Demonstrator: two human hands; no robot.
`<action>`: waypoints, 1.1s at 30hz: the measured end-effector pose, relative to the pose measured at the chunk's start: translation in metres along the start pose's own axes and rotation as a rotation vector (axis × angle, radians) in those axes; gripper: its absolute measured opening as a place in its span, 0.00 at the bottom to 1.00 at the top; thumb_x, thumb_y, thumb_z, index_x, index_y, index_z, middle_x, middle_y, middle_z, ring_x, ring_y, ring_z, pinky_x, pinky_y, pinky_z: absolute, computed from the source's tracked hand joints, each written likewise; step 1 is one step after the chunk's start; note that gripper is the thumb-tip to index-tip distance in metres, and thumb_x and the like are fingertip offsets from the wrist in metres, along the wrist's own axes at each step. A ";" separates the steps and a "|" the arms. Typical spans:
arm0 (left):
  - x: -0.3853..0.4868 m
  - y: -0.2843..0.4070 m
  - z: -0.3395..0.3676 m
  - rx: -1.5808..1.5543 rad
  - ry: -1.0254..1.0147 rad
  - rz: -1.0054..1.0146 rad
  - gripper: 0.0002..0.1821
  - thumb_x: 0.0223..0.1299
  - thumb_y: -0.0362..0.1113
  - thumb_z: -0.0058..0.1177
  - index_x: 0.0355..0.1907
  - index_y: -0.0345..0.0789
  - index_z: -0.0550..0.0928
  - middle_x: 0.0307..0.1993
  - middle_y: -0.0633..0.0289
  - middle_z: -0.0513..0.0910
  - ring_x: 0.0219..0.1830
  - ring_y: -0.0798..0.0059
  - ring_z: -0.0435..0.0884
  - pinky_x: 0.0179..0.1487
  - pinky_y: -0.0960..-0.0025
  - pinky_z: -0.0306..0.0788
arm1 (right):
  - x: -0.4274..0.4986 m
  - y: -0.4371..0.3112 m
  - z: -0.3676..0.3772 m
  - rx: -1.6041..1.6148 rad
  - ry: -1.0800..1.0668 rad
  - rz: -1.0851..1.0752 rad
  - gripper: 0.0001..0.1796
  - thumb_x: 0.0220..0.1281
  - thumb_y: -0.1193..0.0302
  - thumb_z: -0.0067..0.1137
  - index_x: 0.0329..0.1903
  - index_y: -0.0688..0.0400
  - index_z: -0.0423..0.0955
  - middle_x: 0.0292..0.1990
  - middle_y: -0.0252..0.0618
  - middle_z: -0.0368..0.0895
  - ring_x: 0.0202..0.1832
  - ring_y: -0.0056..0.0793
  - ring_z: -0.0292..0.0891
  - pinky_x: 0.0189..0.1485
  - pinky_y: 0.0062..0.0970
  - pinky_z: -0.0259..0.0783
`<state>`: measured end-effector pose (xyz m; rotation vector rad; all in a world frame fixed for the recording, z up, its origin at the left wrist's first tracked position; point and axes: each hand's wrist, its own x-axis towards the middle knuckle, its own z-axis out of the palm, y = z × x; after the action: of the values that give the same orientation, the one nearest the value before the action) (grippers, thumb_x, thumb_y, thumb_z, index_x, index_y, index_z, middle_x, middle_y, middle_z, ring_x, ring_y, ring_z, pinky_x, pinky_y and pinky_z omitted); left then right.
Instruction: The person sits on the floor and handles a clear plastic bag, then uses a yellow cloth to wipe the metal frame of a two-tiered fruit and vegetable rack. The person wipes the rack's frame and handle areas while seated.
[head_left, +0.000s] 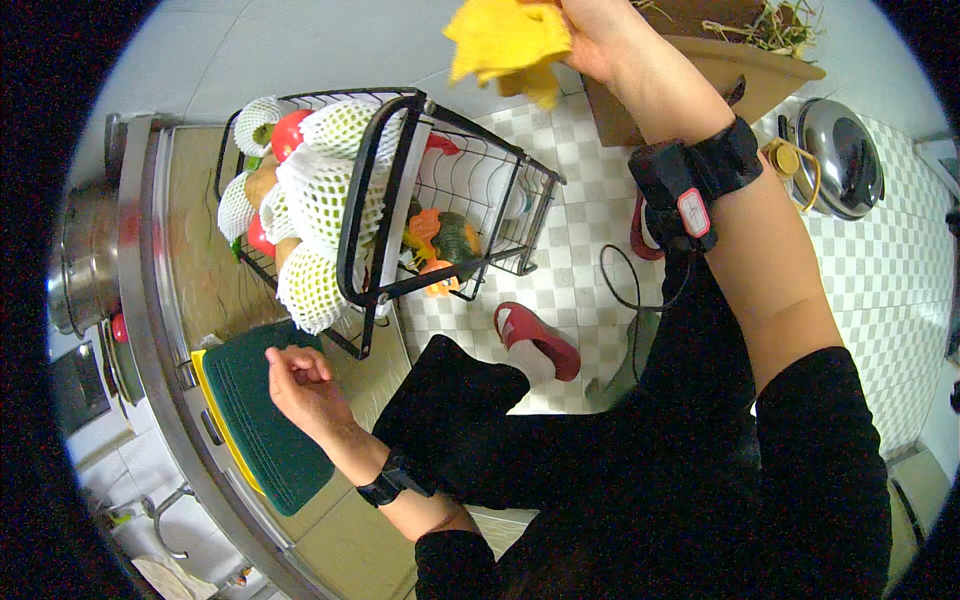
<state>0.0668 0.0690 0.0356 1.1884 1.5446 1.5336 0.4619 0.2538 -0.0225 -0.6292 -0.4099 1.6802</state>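
My right hand, at the top, grips a bunched yellow cloth. It hangs near the wall, up and to the right of a black wire rack. The rack's upper basket holds several fruits or vegetables in white foam nets and red tomatoes. A dark green squash and orange items lie in the lower part. My left hand holds nothing, fingers loosely curled, over a dark green bin with a yellow rim, below the rack's upper basket.
A cardboard box with straw stands at the top right, beside a lidded steel pan. A metal counter edge curves down the left, with a steel pot beyond. A thin black cable hangs near my red slippers.
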 end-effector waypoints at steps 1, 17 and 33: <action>0.001 0.002 0.005 -0.051 0.042 0.065 0.23 0.75 0.45 0.43 0.23 0.36 0.72 0.20 0.65 0.69 0.20 0.78 0.64 0.24 0.75 0.56 | 0.001 -0.005 0.002 0.082 -0.133 0.036 0.27 0.62 0.76 0.47 0.65 0.64 0.64 0.48 0.48 0.78 0.47 0.42 0.78 0.50 0.37 0.75; 0.010 0.034 0.096 0.182 -0.246 0.570 0.20 0.73 0.44 0.39 0.36 0.27 0.76 0.32 0.54 0.76 0.35 0.67 0.74 0.40 0.69 0.68 | -0.006 -0.009 0.022 -0.154 -0.337 -0.297 0.46 0.49 0.92 0.42 0.75 0.66 0.44 0.55 0.51 0.72 0.53 0.38 0.75 0.53 0.27 0.73; -0.021 0.004 0.126 0.460 -0.176 0.646 0.19 0.63 0.25 0.55 0.56 0.25 0.73 0.53 0.53 0.74 0.52 0.67 0.76 0.56 0.66 0.72 | -0.015 -0.029 0.013 0.344 -0.624 -0.182 0.25 0.71 0.64 0.52 0.64 0.64 0.66 0.62 0.51 0.70 0.64 0.38 0.67 0.69 0.40 0.61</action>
<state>0.1903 0.0989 0.0228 2.1870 1.5154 1.4165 0.4786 0.2465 0.0076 0.1958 -0.5800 1.6928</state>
